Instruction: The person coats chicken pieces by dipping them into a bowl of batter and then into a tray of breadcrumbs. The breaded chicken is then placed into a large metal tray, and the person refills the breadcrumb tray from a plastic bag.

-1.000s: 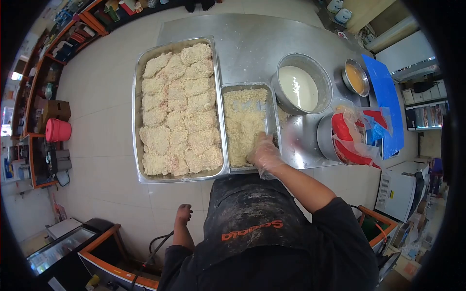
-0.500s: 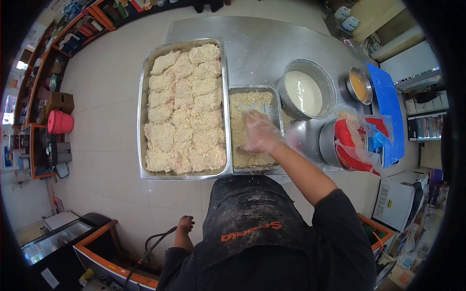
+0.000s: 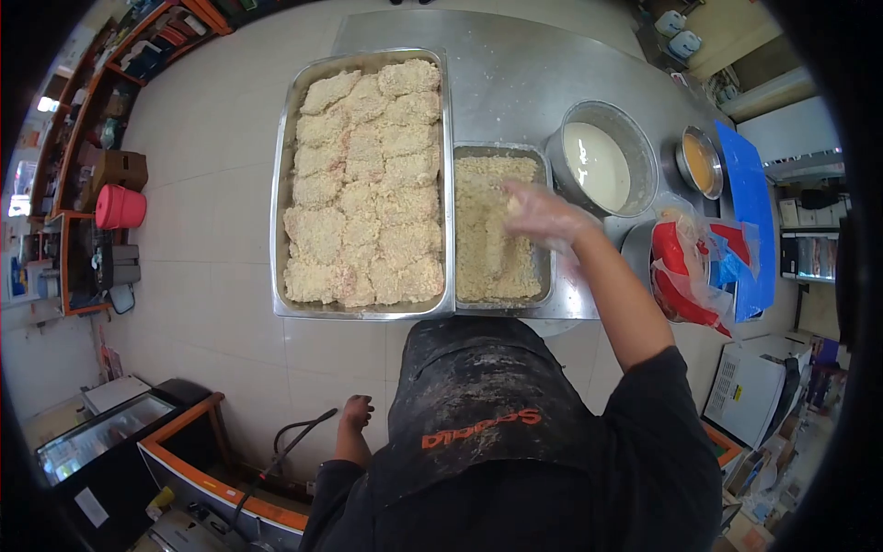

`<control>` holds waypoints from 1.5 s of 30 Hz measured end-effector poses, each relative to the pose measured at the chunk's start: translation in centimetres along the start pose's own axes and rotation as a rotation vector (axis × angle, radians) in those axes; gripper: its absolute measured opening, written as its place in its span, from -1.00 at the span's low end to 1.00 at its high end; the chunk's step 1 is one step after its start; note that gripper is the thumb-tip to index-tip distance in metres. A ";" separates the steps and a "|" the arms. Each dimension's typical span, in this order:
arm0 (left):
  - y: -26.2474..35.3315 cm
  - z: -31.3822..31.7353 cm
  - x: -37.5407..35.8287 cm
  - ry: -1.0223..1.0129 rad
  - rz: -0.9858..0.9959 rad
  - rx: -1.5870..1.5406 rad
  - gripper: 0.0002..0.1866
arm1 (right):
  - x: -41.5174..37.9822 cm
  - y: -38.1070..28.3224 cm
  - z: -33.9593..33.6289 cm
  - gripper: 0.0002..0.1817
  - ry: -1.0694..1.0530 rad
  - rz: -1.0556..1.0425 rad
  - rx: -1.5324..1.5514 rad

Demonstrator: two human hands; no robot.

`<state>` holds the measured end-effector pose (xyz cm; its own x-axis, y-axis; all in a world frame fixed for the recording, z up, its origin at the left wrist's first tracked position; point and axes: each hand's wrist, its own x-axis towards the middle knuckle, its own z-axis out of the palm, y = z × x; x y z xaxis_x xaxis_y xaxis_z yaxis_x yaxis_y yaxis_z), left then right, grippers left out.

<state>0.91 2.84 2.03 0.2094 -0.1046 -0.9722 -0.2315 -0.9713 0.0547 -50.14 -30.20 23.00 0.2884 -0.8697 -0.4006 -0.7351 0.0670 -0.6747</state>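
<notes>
My right hand (image 3: pixel 544 213), in a clear plastic glove, is above the right side of a small metal tray (image 3: pixel 550 276). Its fingers are curled, with pale breadcrumbs showing between them, though motion blurs the detail. Loose breadcrumbs (image 3: pixel 478 239) cover the tray's bottom, with a furrow pressed into them. Directly to the left, a large deep metal pan (image 3: pixel 279 212) holds rows of crumb-coated pieces (image 3: pixel 363 184). My left hand (image 3: pixel 356 411) is bare and hangs low beside my apron, away from the table, its fingers loosely bent and holding nothing.
On the steel table (image 3: pixel 515 64) stand a round pot of white batter (image 3: pixel 598 170), a bowl of orange liquid (image 3: pixel 701 166) and a red-and-clear plastic bag (image 3: pixel 676 267) over another pot. A blue board (image 3: pixel 750 221) lines the right edge. A pink bucket (image 3: pixel 120 206) sits on the floor.
My right hand has lifted from the breadcrumbs and shifted toward the tray's right side, its fingers now curled. The view has shifted slightly. My left hand still hangs low.
</notes>
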 end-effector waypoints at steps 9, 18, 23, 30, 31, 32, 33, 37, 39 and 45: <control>3.4 0.3 1.0 -0.052 0.058 0.130 -0.68 | -5.1 -1.5 9.4 -0.42 0.114 0.286 -0.400; 5.8 0.3 1.2 0.013 0.152 0.100 -0.70 | -7.9 -2.8 9.5 -0.53 0.352 0.256 0.124; 2.1 0.3 3.2 -0.024 0.086 0.167 -0.66 | -6.3 -2.3 10.6 -0.38 0.645 0.043 -0.160; 0.2 -0.1 0.8 -0.049 -0.052 0.158 -0.63 | -1.2 -2.4 12.5 -0.06 0.388 0.158 -0.523; 0.4 -0.3 0.1 -0.055 -0.059 0.160 -0.63 | -1.2 -2.8 11.6 -0.05 0.326 0.165 -0.518; 0.2 -0.8 -0.3 -0.045 -0.056 0.138 -0.63 | -1.1 -2.9 11.0 -0.04 0.259 0.180 -0.514; 0.5 -0.9 -0.3 -0.042 -0.044 0.113 -0.63 | -0.2 -2.7 10.2 -0.03 0.320 0.173 -0.513; -0.1 0.1 -0.7 -0.037 -0.066 0.072 -0.68 | 1.0 -2.6 9.0 -0.03 0.304 0.147 -0.530; -0.3 -0.1 0.0 -0.061 -0.062 0.077 -0.68 | 1.3 -2.8 8.7 -0.04 0.262 0.114 -0.553; -0.2 0.5 -0.1 -0.085 -0.058 0.073 -0.65 | 0.8 -7.8 4.3 -0.13 -0.049 0.100 -0.707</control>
<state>0.41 3.12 1.95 0.1442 -0.0278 -0.9892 -0.2902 -0.9568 -0.0155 -41.53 -29.33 25.29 0.2138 -0.8519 -0.4780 -0.9764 -0.2020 -0.0766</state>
